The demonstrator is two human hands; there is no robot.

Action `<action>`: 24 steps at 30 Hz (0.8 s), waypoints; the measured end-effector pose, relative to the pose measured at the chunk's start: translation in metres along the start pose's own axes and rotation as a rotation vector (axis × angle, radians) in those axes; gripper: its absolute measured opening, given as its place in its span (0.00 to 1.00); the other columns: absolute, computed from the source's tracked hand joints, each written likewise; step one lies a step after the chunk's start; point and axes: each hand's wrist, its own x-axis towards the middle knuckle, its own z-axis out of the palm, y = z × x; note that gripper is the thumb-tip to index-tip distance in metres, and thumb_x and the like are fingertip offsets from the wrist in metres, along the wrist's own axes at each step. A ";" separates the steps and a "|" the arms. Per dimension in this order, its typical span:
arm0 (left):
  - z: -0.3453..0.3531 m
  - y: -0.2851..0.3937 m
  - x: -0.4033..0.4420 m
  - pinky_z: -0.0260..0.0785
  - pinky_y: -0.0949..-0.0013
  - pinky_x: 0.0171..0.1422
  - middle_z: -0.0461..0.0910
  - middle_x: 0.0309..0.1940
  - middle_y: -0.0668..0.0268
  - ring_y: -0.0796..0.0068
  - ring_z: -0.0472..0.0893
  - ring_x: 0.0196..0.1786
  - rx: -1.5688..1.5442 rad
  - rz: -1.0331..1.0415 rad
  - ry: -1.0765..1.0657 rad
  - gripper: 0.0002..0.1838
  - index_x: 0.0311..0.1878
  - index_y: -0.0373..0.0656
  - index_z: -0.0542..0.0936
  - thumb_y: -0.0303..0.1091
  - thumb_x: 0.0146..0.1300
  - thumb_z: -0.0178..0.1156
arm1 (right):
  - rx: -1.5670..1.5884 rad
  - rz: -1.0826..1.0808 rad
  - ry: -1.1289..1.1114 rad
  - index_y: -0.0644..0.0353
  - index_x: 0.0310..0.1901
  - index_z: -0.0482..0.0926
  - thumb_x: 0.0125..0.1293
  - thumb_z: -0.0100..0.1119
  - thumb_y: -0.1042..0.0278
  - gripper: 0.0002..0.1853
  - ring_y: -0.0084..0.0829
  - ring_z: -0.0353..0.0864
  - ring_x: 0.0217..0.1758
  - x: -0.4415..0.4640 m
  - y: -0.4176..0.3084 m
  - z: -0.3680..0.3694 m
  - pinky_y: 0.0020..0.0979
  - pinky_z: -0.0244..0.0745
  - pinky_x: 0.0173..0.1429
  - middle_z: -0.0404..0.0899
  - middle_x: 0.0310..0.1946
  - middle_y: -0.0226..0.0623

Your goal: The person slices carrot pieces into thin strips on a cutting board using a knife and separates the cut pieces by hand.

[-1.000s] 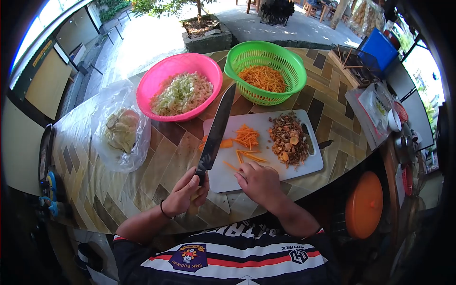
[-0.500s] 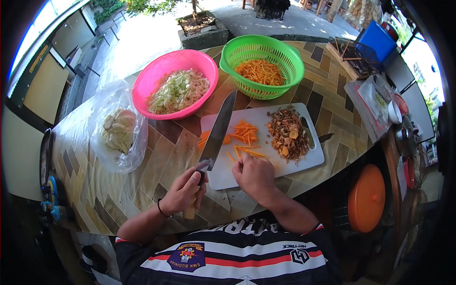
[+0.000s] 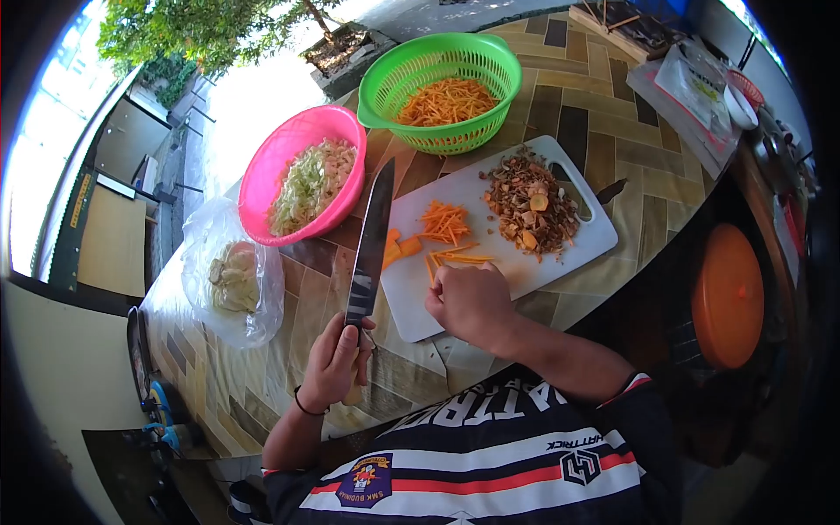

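My left hand (image 3: 327, 363) is wrapped round the handle of a large knife (image 3: 371, 245), its blade pointing up and away from me, over the left edge of the white cutting board (image 3: 409, 306). On the board's front part my right hand (image 3: 472, 302) is closed, its fingertips beside several carrot sticks (image 3: 459, 256); anything inside it is hidden. Behind these sticks is a small pile of carrot strips (image 3: 444, 222). Larger carrot pieces (image 3: 401, 249) lie near the blade. Brownish peelings with orange bits (image 3: 529, 206) are heaped on the right of the board.
Beyond the board stands a green basket (image 3: 374, 109) of carrot shreds. A pink basin (image 3: 255, 188) holds shredded pale vegetable, and a clear plastic bag (image 3: 262, 306) a pale green vegetable. Trays and plastic packets (image 3: 691, 92) are at the back right; an orange lid (image 3: 728, 297) is below the table edge.
The view has turned and tilted, so the table appears rotated. My right hand has closed more tightly beside the carrot sticks. The knife remains in my left hand, blade up.
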 end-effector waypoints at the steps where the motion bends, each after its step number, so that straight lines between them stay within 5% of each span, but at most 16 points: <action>1: -0.001 0.002 -0.002 0.64 0.78 0.24 0.70 0.22 0.69 0.83 0.70 0.17 0.037 -0.020 0.000 0.21 0.53 0.34 0.71 0.47 0.79 0.42 | 0.073 -0.001 0.001 0.57 0.34 0.80 0.60 0.62 0.60 0.09 0.37 0.82 0.26 -0.001 0.002 -0.003 0.38 0.69 0.43 0.81 0.24 0.34; 8: 0.004 0.010 -0.020 0.64 0.75 0.24 0.71 0.23 0.69 0.81 0.71 0.17 0.168 -0.199 -0.077 0.19 0.53 0.33 0.70 0.42 0.79 0.41 | 0.124 -0.264 0.174 0.54 0.42 0.78 0.55 0.70 0.58 0.17 0.32 0.76 0.46 -0.008 0.030 -0.020 0.39 0.62 0.53 0.74 0.40 0.30; 11: 0.011 0.005 -0.032 0.67 0.75 0.25 0.72 0.27 0.66 0.80 0.73 0.21 -0.023 -0.291 -0.101 0.17 0.55 0.33 0.69 0.39 0.79 0.40 | 0.053 -0.281 0.135 0.53 0.47 0.78 0.53 0.71 0.56 0.21 0.32 0.69 0.55 -0.006 0.035 -0.016 0.40 0.57 0.57 0.68 0.47 0.32; 24: 0.021 -0.006 -0.037 0.69 0.77 0.26 0.72 0.31 0.68 0.81 0.73 0.24 -0.205 -0.341 0.007 0.16 0.55 0.34 0.70 0.38 0.77 0.43 | 0.012 -0.267 0.053 0.53 0.50 0.80 0.52 0.72 0.51 0.25 0.37 0.62 0.58 0.016 0.034 -0.009 0.44 0.57 0.59 0.66 0.51 0.33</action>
